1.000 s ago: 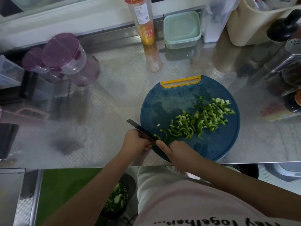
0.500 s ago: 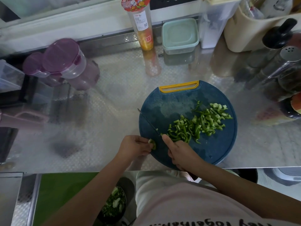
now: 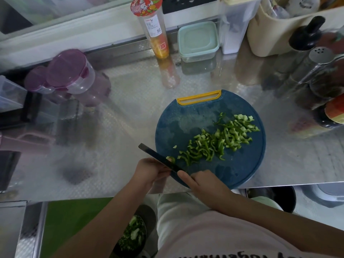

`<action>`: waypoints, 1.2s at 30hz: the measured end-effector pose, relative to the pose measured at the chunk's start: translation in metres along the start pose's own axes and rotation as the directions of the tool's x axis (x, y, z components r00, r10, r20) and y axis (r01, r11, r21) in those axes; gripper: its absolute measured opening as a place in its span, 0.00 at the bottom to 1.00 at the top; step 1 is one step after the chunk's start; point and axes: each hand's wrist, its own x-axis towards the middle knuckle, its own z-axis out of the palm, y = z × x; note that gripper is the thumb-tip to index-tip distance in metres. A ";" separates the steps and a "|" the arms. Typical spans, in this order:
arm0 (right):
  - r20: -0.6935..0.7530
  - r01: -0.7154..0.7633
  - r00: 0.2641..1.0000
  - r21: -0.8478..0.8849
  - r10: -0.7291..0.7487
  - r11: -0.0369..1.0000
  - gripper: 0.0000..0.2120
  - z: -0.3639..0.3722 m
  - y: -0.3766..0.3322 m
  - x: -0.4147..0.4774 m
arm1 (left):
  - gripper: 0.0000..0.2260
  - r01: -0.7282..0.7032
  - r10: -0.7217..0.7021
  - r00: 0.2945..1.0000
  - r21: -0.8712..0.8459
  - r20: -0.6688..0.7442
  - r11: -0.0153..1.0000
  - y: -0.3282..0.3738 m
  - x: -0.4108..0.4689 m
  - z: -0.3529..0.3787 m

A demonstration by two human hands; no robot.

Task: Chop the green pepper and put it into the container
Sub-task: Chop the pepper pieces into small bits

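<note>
Seemingly to wipe a stuck scrap free, the left hand (image 3: 149, 172) curls its fingers against the blade of the knife (image 3: 158, 157); whether it pinches I cannot tell. The right hand (image 3: 204, 185) grips the handle. Chopped green pepper (image 3: 219, 140) lies beyond it on the cutting board (image 3: 186, 118).

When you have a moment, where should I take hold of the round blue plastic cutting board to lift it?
Grip the yellow slotted handle at the far edge of the board, fingers coming from the far side: it is bare there, while chopped green pepper strips cover the middle.
</note>
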 end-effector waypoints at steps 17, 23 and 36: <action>-0.090 0.053 0.994 -0.115 -0.063 0.992 0.28 0.008 0.009 -0.001 | 0.09 -0.031 0.033 0.999 0.073 -0.022 0.997 0.006 -0.003 0.003; -0.055 0.046 0.997 -0.143 -0.054 0.989 0.28 0.007 0.007 0.002 | 0.03 -0.017 0.019 0.999 0.062 -0.037 0.998 0.006 0.000 0.001; 0.010 -0.013 1.000 -0.065 0.014 0.998 0.28 0.005 -0.003 0.011 | 0.03 -0.102 0.106 0.994 0.114 -0.023 0.988 0.003 -0.002 -0.003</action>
